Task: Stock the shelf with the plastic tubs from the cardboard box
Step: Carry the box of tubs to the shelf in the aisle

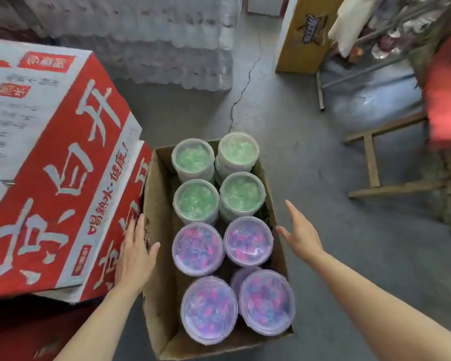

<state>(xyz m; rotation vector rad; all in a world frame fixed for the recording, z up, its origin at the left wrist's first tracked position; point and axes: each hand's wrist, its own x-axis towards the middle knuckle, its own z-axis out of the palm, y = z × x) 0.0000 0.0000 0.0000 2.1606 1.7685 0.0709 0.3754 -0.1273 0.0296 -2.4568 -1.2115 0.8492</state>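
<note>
Head view first: our left hand [134, 252] lies flat with straight fingers against the outer left wall of the open brown cardboard box [158, 290], thumb hooked over its rim. Our right hand [301, 234] hovers just past the box's right wall, fingers spread and straight, holding nothing.

Between our hands stand the round clear plastic tubs: four with pink-and-blue filling [209, 310] nearest us, and beyond our fingertips four with pale green filling [196, 200]. All eight remain in the box; no shelf shows.

We judge each tub stiff-walled, smooth and likely a little slippery, moderately heavy if packed full. Gripping around the side wall below the lid rim seems safest, since a snap lid could pop. The contents may be small wrapped sweets, though the blur leaves that unsure.

Left of our left hand sit stacked red-and-white printed cartons [50, 162]; farther off lies cracked grey concrete floor [284, 131].
</note>
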